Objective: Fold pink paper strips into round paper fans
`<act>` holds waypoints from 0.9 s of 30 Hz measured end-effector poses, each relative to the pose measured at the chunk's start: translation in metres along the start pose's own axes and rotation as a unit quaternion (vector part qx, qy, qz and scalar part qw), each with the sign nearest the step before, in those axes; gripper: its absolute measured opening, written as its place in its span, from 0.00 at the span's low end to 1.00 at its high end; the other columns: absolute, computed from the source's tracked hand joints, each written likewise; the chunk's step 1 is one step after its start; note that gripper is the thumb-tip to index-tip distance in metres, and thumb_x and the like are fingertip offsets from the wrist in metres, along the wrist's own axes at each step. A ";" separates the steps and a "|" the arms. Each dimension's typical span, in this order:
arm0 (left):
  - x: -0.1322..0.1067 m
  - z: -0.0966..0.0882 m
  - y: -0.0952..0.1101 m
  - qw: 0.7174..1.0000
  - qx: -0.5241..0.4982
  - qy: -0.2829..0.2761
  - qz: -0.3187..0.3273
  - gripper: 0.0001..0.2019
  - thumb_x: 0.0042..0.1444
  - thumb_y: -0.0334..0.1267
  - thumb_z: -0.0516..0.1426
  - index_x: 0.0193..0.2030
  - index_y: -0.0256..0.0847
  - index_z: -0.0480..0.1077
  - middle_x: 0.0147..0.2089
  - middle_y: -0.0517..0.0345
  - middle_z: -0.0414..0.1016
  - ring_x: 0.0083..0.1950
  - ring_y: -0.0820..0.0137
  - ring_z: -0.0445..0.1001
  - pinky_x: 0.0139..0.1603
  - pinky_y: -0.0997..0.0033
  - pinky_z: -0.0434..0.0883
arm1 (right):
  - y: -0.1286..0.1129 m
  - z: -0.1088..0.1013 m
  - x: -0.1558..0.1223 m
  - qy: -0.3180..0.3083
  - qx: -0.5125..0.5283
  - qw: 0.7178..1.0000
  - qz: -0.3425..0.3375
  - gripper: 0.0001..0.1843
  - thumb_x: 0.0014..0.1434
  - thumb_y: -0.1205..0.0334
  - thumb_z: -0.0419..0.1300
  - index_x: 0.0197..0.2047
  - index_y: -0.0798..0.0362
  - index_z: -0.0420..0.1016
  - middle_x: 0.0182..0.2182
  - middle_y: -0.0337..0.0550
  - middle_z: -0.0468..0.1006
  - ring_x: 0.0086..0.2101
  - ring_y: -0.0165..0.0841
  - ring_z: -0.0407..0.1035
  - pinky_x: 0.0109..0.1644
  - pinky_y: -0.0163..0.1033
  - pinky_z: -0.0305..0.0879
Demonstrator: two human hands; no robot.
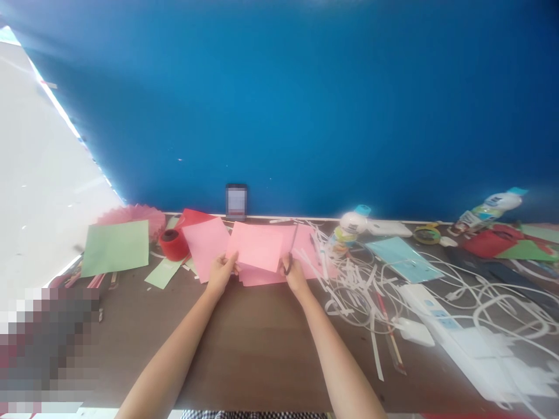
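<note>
One pink sheet (255, 244) sits front and center, over a loose spread of other pink sheets (262, 277); can't tell if it's touching them. Left hand (223, 271) pinches its near-left corner, thumb on top. Right hand (293, 276) is curled round the handles of the scissors (294, 237), at the sheet's near-right corner.

Key relation: sheet lies left of the scissors and between the two hands. Scissors' long axis points away from the person, tips leaning slightly right, roughly parallel to the sheet's right edge and just outside it. Right hand is the nearer one to that edge. Sheet looks close to square, so no clear long axis. Blade gap too blurred to read.

Further out on the counter (253, 355): red tape roll (175, 245) and green sheet (116, 249) to the left, phone (236, 201) behind, bottle (353, 226), white paper strips (349, 282) and power strip (441, 319) to the right.
</note>
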State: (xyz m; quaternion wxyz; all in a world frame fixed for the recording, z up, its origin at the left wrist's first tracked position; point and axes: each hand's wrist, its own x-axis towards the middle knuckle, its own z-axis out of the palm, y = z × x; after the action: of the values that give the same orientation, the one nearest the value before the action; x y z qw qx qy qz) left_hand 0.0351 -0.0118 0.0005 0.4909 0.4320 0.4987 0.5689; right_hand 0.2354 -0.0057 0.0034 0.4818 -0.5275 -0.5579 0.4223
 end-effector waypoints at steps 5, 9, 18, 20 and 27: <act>0.000 -0.001 0.001 1.000 0.004 0.009 -0.003 0.17 0.45 0.50 0.56 0.30 0.34 0.66 0.15 0.61 0.68 0.15 0.76 0.63 0.20 0.77 0.62 | 0.009 -0.003 0.005 0.038 0.016 0.999 -0.002 0.28 0.50 0.38 0.47 0.18 0.55 0.65 0.12 0.34 0.58 0.17 0.27 0.55 0.23 0.34 0.51; 0.001 -0.003 0.001 1.000 0.011 -0.001 -0.004 0.17 0.44 0.50 0.57 0.29 0.34 0.66 0.15 0.60 0.68 0.16 0.76 0.64 0.20 0.76 0.62 | 0.007 -0.004 0.005 0.099 0.018 0.995 -0.024 0.22 0.51 0.44 0.52 0.20 0.55 0.68 0.16 0.37 0.64 0.22 0.29 0.60 0.28 0.35 0.56; 0.004 -0.007 -0.003 0.998 0.030 -0.056 -0.003 0.16 0.44 0.49 0.57 0.29 0.34 0.68 0.16 0.59 0.70 0.16 0.76 0.65 0.20 0.76 0.63 | 0.004 -0.012 0.007 0.156 0.089 0.984 -0.022 0.13 0.47 0.53 0.59 0.25 0.56 0.71 0.23 0.39 0.70 0.24 0.28 0.60 0.28 0.34 0.56; 0.005 -0.008 -0.003 0.998 0.030 -0.059 0.000 0.16 0.44 0.49 0.57 0.28 0.34 0.68 0.17 0.58 0.70 0.16 0.75 0.65 0.20 0.76 0.63 | 0.005 -0.012 0.007 0.153 0.100 0.983 -0.021 0.13 0.47 0.53 0.59 0.24 0.55 0.71 0.20 0.37 0.68 0.23 0.27 0.59 0.27 0.33 0.55; 0.005 -0.008 -0.001 0.997 0.037 -0.068 -0.003 0.15 0.45 0.48 0.57 0.28 0.35 0.67 0.16 0.59 0.70 0.16 0.75 0.65 0.20 0.76 0.63 | 0.003 -0.013 0.006 0.145 0.108 0.983 -0.032 0.15 0.49 0.51 0.56 0.22 0.55 0.70 0.19 0.38 0.68 0.22 0.27 0.58 0.28 0.34 0.55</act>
State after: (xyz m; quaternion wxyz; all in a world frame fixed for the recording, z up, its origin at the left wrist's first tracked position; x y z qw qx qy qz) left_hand 0.0268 -0.0083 -0.0015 0.5086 0.4864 0.4862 0.5180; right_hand 0.2488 -0.0001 0.0032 0.6252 -0.5097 -0.4501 0.3831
